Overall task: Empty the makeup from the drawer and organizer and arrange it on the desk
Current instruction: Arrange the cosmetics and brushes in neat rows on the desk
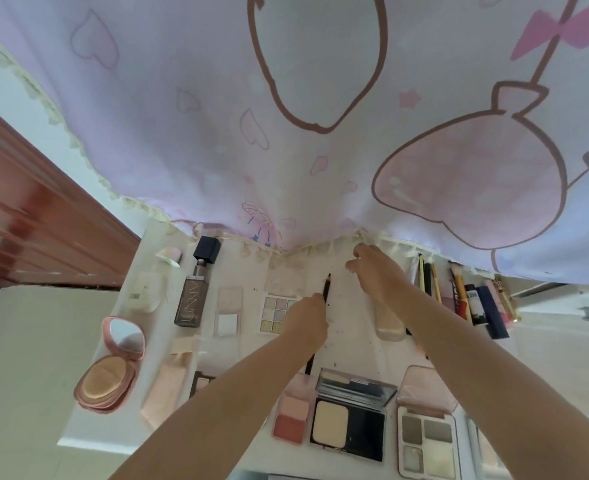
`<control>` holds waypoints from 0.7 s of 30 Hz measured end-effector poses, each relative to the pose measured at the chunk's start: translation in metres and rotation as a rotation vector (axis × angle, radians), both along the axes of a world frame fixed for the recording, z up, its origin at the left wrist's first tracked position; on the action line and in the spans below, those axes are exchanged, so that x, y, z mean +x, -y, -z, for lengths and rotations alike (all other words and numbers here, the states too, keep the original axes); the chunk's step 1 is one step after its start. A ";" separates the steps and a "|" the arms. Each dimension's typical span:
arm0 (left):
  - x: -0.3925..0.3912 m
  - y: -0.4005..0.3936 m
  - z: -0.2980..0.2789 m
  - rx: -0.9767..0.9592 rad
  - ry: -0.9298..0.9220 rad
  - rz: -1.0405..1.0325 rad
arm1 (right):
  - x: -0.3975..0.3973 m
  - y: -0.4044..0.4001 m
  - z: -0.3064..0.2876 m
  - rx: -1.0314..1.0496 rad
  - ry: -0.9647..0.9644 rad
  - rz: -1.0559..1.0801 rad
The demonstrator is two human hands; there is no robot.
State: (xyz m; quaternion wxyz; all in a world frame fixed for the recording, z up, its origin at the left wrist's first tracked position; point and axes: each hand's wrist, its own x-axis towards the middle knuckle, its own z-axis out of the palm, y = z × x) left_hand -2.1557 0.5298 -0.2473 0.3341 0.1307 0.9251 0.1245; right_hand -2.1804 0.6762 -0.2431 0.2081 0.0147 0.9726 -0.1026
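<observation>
Makeup lies in rows on the white desk. My left hand grips a black eyeliner pencil, tip pointing to the far edge, its tail showing under my wrist. My right hand hovers just right of it with curled fingers near the curtain hem; whether they hold anything is unclear. On the left stand a UNNY foundation bottle and an open pink cushion compact. A pale eyeshadow palette is partly under my left hand. Near me lie a blush duo, a powder compact and a grey quad palette.
A pink printed curtain hangs over the desk's far edge. Pencils, brushes and lipstick tubes line the right side. A white case, a slim clear palette and a beige tube lie on the left. A wooden door is far left.
</observation>
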 end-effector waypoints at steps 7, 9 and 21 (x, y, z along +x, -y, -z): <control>0.000 0.001 0.005 -0.016 -0.010 -0.023 | -0.018 0.017 0.020 -0.048 -0.054 -0.042; 0.001 0.002 0.005 -0.031 -0.022 -0.012 | -0.019 0.020 0.027 -0.064 -0.062 -0.045; 0.000 0.013 -0.001 0.006 -0.124 0.027 | 0.017 -0.012 -0.004 0.237 -0.002 0.209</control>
